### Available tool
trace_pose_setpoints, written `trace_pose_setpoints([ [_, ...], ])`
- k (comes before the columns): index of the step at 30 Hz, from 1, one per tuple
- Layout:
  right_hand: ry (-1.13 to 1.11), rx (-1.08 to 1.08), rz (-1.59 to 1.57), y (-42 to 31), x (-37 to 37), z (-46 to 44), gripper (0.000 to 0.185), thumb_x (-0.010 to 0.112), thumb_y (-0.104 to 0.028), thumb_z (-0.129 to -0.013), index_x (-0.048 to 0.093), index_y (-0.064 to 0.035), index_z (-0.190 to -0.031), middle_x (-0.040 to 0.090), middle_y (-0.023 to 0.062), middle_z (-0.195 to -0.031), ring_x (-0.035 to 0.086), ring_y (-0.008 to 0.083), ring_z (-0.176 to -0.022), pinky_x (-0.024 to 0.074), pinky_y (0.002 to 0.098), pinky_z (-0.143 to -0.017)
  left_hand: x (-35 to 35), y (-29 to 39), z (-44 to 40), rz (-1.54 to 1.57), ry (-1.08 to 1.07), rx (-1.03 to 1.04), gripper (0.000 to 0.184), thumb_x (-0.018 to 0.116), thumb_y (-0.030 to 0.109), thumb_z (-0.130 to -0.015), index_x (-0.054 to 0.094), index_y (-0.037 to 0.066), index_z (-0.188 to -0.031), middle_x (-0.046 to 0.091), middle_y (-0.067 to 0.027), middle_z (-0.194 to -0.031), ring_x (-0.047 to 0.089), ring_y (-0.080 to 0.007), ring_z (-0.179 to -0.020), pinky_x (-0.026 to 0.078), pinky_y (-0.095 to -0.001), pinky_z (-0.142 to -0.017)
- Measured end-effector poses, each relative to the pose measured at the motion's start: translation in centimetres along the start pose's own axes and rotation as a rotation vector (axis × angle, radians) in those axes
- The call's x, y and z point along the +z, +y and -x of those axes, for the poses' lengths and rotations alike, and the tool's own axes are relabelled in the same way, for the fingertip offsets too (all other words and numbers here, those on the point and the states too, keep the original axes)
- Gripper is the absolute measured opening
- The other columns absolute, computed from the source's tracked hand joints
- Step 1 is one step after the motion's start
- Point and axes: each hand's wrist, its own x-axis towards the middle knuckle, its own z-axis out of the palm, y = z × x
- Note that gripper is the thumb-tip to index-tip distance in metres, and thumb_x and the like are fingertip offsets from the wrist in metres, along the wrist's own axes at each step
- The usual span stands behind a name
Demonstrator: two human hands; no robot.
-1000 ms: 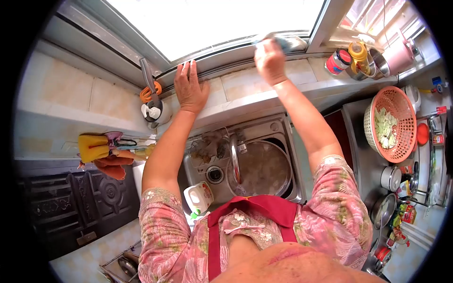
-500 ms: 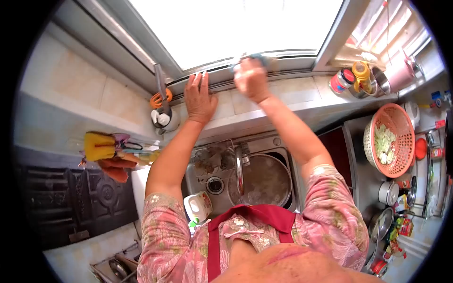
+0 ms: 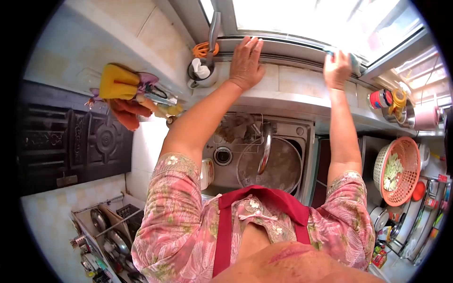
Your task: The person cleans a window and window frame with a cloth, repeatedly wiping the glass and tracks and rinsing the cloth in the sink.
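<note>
My left hand [image 3: 246,66] lies flat against the lower window frame [image 3: 292,47], fingers stretched out and apart. Further right along the same frame, my right hand [image 3: 337,70] is closed around a blue-green cloth [image 3: 355,65], parts of which stick out on both sides of the fingers. The cloth presses on the bottom rail near the right corner of the bright window pane [image 3: 302,21]. Below both hands runs the tiled sill [image 3: 295,81].
Left of my left hand stands a mug [image 3: 207,81] with a grey-handled tool. Under my arms is a sink with a faucet [image 3: 267,146] and a large water-filled basin [image 3: 292,165]. At right are jars [image 3: 379,99] and a colander [image 3: 409,172] of chopped vegetables.
My right hand has slid to the right along the window frame with the cloth, further from my left hand. My left hand stays on the frame while the view has shifted.
</note>
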Motion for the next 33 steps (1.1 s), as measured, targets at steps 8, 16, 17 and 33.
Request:
trace_pose_setpoints([
  [8, -0.146, -0.257, -0.357, -20.7, 7.0, -0.7, 0.014, 0.057, -0.011, -0.076, 0.06, -0.0114, -0.089, 0.051, 0.0047, -0.085, 0.058, 0.0226, -0.083, 0.0507, 0.0347, -0.061, -2.1, 2.6, 4.6, 0.318, 0.074, -0.454, 0.028, 0.059, 0.003, -0.069, 0.044, 0.0, -0.093, 0.051, -0.0168, -0.093, 0.051, -0.0321, -0.087, 0.042, -0.0406, -0.079],
  [16, 0.046, -0.437, -0.218, -10.0, 3.1, -1.2, 0.017, 0.055, -0.003, -0.079, 0.06, -0.0144, -0.09, 0.063, 0.0021, -0.082, 0.062, 0.0163, -0.073, 0.0531, 0.0286, -0.056, -2.7, 1.9, 6.0, 0.289, 0.097, -0.331, 0.017, 0.057, 0.002, -0.068, 0.044, 0.005, -0.078, 0.045, -0.0126, -0.075, 0.047, -0.0316, -0.066, 0.04, -0.0404, -0.058],
  [17, 0.003, -0.348, -0.152, -6.9, 2.0, -0.4, 0.015, 0.057, -0.003, -0.078, 0.063, -0.013, -0.088, 0.063, 0.0023, -0.084, 0.061, 0.0167, -0.074, 0.0535, 0.0301, -0.06, -2.5, 2.0, 5.9, 0.319, 0.083, -0.353, 0.017, 0.057, 0.002, -0.067, 0.044, 0.005, -0.077, 0.045, -0.0127, -0.075, 0.047, -0.0329, -0.068, 0.04, -0.0419, -0.058],
  [33, -0.164, -0.735, -0.289, -20.0, 7.9, -0.7, 0.01, 0.057, -0.016, -0.072, 0.061, -0.0152, -0.081, 0.052, -0.0006, -0.093, 0.057, 0.0177, -0.085, 0.0498, 0.0318, -0.07, -3.2, 1.6, 6.5, 0.495, 0.126, -0.349, 0.021, 0.06, 0.004, -0.07, 0.04, 0.006, -0.069, 0.039, -0.005, -0.059, 0.038, -0.0173, -0.05, 0.034, -0.0293, -0.046],
])
